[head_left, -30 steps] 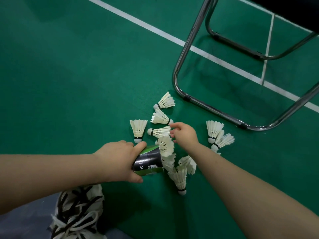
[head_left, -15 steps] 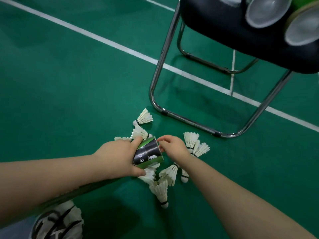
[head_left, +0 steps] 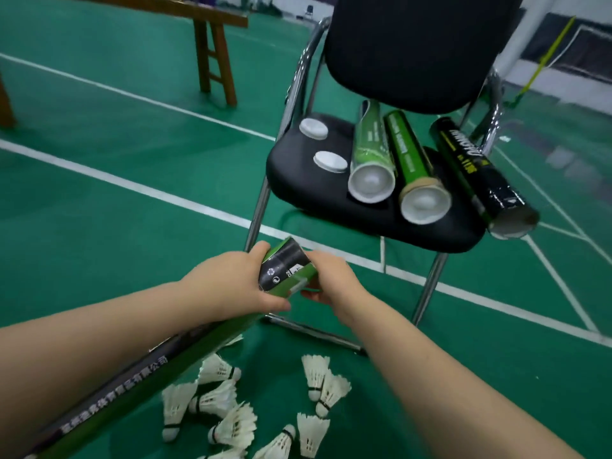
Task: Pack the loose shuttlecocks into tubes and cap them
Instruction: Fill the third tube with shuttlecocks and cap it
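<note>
Nearest, the loose shuttlecocks (head_left: 231,429) lie scattered on the green floor (head_left: 99,226) between the forearms: eight counted whole, and at least one more cut off by the lower edge.

Above them the held tube (head_left: 284,270) slants up from lower left, passing under the left forearm, with its mouth raised toward the chair. This is judged to give the other hand a clear feed. The left hand (head_left: 231,289) wraps the tube just below the mouth, fingers and thumb closed round the wall. The right hand (head_left: 334,279) curls about the mouth, thumb beneath and fingers over the rim. Whether a shuttlecock sits under them is hidden.

Beyond, the chair seat (head_left: 291,180) carries two white caps (head_left: 330,161), both loose. Three tubes lie side by side there: a light green tube (head_left: 371,154), a dark green tube (head_left: 410,160) and a black tube (head_left: 477,173), the last overhanging the front edge. They are judged to be staged within reach for capping. That makes four tubes in all.

Farthest stands one wooden bench (head_left: 212,44).
</note>
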A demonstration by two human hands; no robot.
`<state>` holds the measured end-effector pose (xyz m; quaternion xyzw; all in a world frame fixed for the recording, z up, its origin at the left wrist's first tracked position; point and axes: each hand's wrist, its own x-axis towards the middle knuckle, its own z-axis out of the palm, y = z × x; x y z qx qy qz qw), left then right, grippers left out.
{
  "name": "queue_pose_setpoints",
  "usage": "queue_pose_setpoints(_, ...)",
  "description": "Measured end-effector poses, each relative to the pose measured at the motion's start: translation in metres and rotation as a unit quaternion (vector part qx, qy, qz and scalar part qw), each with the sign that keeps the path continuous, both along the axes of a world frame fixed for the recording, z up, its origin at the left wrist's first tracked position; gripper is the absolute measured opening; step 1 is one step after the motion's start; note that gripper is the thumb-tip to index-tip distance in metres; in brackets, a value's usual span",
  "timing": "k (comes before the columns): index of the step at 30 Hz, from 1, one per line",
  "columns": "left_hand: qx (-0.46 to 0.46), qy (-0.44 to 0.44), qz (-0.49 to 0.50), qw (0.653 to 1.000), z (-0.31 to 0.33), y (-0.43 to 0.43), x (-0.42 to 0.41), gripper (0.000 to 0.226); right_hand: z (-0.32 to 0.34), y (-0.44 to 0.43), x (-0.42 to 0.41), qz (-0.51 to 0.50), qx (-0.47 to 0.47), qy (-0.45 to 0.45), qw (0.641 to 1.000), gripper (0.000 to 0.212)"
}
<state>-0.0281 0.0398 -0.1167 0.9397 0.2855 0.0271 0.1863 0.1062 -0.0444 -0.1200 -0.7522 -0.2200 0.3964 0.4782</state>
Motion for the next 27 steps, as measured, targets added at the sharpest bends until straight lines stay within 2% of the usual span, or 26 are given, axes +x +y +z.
queue_pose_setpoints(5, -0.005, -0.081, 0.035, 0.996, 0.041, 0.034, 0.032, 0.066, 0.064, 0.039, 0.028, -0.006, 0.043, -0.052, 0.998, 0.026)
queue_pose_setpoints(9, -0.02, -0.14, 0.068, 0.988, 0.062, 0.068, 0.046, 0.068, 0.098, 0.085, 0.041, -0.03, 0.092, -0.038, 0.995, 0.014)
queue_pose_setpoints(11, -0.026, -0.164, 0.075, 0.983, 0.071, 0.086, 0.049, 0.067, 0.112, 0.11, 0.051, -0.024, 0.088, -0.113, 0.989, 0.021)
queue_pose_setpoints(13, -0.028, -0.178, 0.084, 0.98, 0.077, 0.104, 0.052, 0.067, 0.128, 0.131, 0.058, 0.0, 0.047, -0.22, 0.974, 0.021)
queue_pose_setpoints(14, -0.025, -0.182, 0.09, 0.979, 0.078, 0.111, 0.054, 0.068, 0.13, 0.14, 0.063, 0.02, 0.019, -0.292, 0.956, 0.017)
queue_pose_setpoints(15, -0.022, -0.183, 0.095, 0.978, 0.077, 0.117, 0.056, 0.07, 0.133, 0.147, 0.066, 0.027, 0.002, -0.31, 0.951, 0.007)
queue_pose_setpoints(18, -0.029, -0.183, 0.102, 0.977, 0.068, 0.131, 0.062, 0.072, 0.121, 0.175, 0.088, 0.046, -0.085, -0.427, 0.899, 0.029)
queue_pose_setpoints(21, -0.048, -0.181, 0.102, 0.977, 0.059, 0.142, 0.064, 0.071, 0.111, 0.201, 0.103, 0.053, -0.179, -0.447, 0.875, 0.019)
queue_pose_setpoints(22, -0.054, -0.181, 0.101, 0.977, 0.057, 0.144, 0.064, 0.071, 0.106, 0.208, 0.109, 0.051, -0.201, -0.473, 0.856, 0.02)
queue_pose_setpoints(24, -0.058, -0.173, 0.097, 0.978, 0.053, 0.148, 0.063, 0.071, 0.098, 0.219, 0.114, 0.032, -0.231, -0.495, 0.837, 0.039)
queue_pose_setpoints(27, -0.052, -0.159, 0.09, 0.982, 0.048, 0.152, 0.062, 0.072, 0.087, 0.233, 0.118, -0.002, -0.222, -0.496, 0.839, 0.047)
